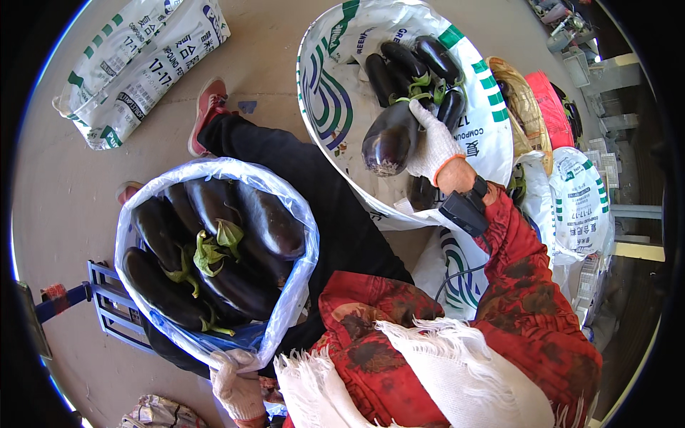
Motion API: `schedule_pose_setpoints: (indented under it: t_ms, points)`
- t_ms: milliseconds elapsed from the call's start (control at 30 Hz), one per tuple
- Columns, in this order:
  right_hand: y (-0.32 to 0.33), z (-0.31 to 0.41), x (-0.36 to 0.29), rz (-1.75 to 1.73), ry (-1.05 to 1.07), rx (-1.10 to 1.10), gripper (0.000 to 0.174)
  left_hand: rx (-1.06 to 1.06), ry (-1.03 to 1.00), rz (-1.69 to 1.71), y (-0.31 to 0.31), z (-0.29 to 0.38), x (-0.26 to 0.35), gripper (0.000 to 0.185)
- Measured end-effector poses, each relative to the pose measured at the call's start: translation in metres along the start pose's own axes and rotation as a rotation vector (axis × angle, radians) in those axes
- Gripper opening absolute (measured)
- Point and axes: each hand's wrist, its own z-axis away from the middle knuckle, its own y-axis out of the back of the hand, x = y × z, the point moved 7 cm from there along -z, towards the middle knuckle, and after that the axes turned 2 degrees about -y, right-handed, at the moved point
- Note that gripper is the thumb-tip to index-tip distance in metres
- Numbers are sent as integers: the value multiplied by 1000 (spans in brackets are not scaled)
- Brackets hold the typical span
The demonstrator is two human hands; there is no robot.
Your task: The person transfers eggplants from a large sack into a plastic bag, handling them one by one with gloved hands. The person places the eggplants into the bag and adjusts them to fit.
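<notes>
My right hand (pixel 436 142), in a white knit glove with an orange cuff, holds a large dark eggplant (pixel 389 142). It is above a wide white tub (pixel 342 160) made of fertilizer-sack material, where several more eggplants (pixel 400 64) lie with green stems. My left hand (pixel 234 382), gloved too, grips the near rim of a clear plastic bag (pixel 310 224). Inside this wide-mouthed bag lie several eggplants (pixel 214 200), some with green calyxes facing up. What supports the bag is mostly hidden.
A blue metal frame (pixel 109 299) with a post stands left of the bag. A printed fertilizer sack (pixel 144 69) lies at the upper left. To the right are a woven basket (pixel 516 101), a red container (pixel 548 107) and a white sack (pixel 580 198). My red shoe (pixel 206 115) rests on the floor.
</notes>
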Motion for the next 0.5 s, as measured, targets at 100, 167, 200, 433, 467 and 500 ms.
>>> schedule_pose_setpoints:
  t_ms: [100, 167, 200, 433, 467, 500]
  points:
    - [10, 11, -5, -59, 2, 27, 33, -20, -12, -47, 3, -2, -1, 16]
    - [17, 22, -7, -93, -16, 19, 34, -1, -26, -94, 7, -3, -1, 17]
    - [15, 29, -13, -47, 48, -58, 38, -15, -33, -113, 7, -4, -1, 18]
    - [15, 79, -25, 102, 58, -419, 74, -52, 22, -82, 12, -10, -4, 18]
    - [29, 78, -41, 224, 163, -228, 72, -92, -1, -107, 12, -12, -3, 17]
    - [37, 87, -60, 284, 254, -182, 66, -133, -14, -136, 12, -11, -2, 17]
